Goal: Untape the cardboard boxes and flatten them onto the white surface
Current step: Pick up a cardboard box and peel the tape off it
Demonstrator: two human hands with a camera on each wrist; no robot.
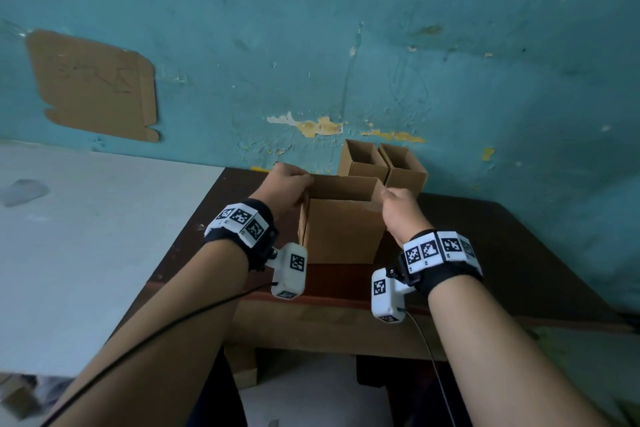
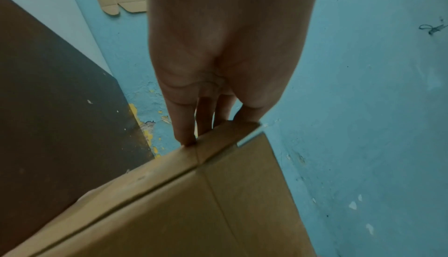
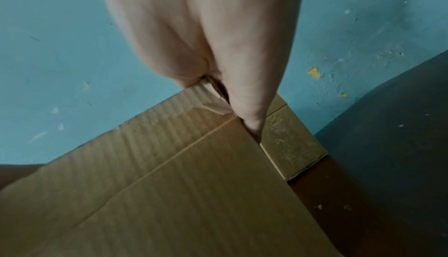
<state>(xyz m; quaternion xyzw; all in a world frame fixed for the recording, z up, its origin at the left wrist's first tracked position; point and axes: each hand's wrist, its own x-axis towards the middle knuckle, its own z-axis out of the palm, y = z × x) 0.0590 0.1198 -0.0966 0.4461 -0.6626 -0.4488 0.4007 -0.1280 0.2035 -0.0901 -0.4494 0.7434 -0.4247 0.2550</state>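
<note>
A tall brown cardboard box stands open-topped on the dark table. My left hand grips its top left corner, fingers over the rim of the box. At the top right corner my right hand pinches the wall of the box between thumb and fingers. A small curled scrap of tape or paper sits at that pinch. The box's inside bottom is hidden.
Two smaller open cardboard boxes stand behind, against the blue wall. The white surface lies left of the table. A flat cardboard sheet is on the wall above it. Cables hang from both wrists.
</note>
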